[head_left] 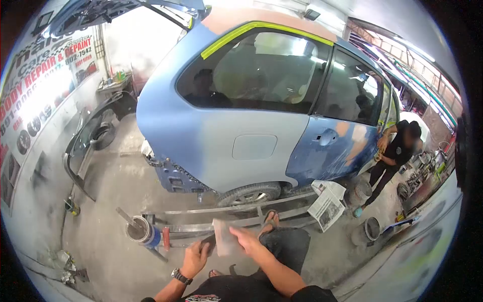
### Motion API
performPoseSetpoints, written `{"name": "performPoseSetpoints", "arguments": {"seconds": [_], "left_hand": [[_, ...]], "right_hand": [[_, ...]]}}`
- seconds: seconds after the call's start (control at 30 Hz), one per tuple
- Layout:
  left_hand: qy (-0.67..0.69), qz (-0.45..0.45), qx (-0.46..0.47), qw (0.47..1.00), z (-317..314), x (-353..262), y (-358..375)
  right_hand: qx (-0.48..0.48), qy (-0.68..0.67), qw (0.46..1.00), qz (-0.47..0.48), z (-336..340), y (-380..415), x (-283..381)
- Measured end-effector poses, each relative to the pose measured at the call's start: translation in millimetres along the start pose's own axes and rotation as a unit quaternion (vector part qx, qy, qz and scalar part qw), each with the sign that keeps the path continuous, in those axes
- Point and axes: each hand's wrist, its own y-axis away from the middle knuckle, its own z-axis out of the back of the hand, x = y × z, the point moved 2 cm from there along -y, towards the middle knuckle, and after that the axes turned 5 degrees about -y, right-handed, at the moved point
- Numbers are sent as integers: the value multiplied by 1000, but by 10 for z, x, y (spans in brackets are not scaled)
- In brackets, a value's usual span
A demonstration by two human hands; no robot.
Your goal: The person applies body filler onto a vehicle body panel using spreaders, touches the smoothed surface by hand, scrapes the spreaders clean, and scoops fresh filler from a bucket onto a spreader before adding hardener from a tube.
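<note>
My left hand, with a watch on its wrist, is closed on a dark flat block. A pale rectangular sheet, blurred and perhaps sandpaper, stands just right of the block. At the sheet's right edge, my right hand grips it with the thumb uppermost; its other fingers are mostly hidden. Both hands are low in front of my body, above the floor. Beyond them is a blue car with a grey primed rear panel and yellow-green masking tape around the side window.
A bucket with a stick in it stands left of my hands, near a red cylinder. Metal rails run below the car. Newspaper hangs over them. Another person works at the car's front; buckets stand nearby.
</note>
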Motion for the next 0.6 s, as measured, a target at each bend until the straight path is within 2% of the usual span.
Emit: {"name": "performPoseSetpoints", "arguments": {"seconds": [0.03,0.13,0.17,0.23,0.27,0.33,0.37,0.47,0.53,0.57,0.6], "left_hand": [[-56,31,30,998,-10,15,-54],[3,79,2,997,-128,180,-216],[1,151,30,988,-100,102,-284],[108,330,91,933,-338,328,-223],[153,416,117,889,-506,487,-178],[292,507,174,792,-921,655,49],[344,532,211,745,-1153,698,187],[410,577,321,630,-1687,679,583],[429,591,353,586,-1837,677,733],[440,590,349,580,-1848,676,717],[451,585,340,583,-1832,646,675]], "right_hand": [[36,-32,999,-23,31,148,-100],[65,143,987,36,422,437,-252],[13,112,990,84,544,506,-355],[-89,52,977,188,770,578,-378],[-128,145,945,265,722,750,-232],[-200,316,837,399,490,1260,63],[-226,499,750,371,441,1294,17],[-105,530,670,509,637,1082,-443],[-196,440,769,420,1250,774,-918],[-239,390,806,375,1525,679,-990],[-234,385,818,357,1576,792,-906]]}}
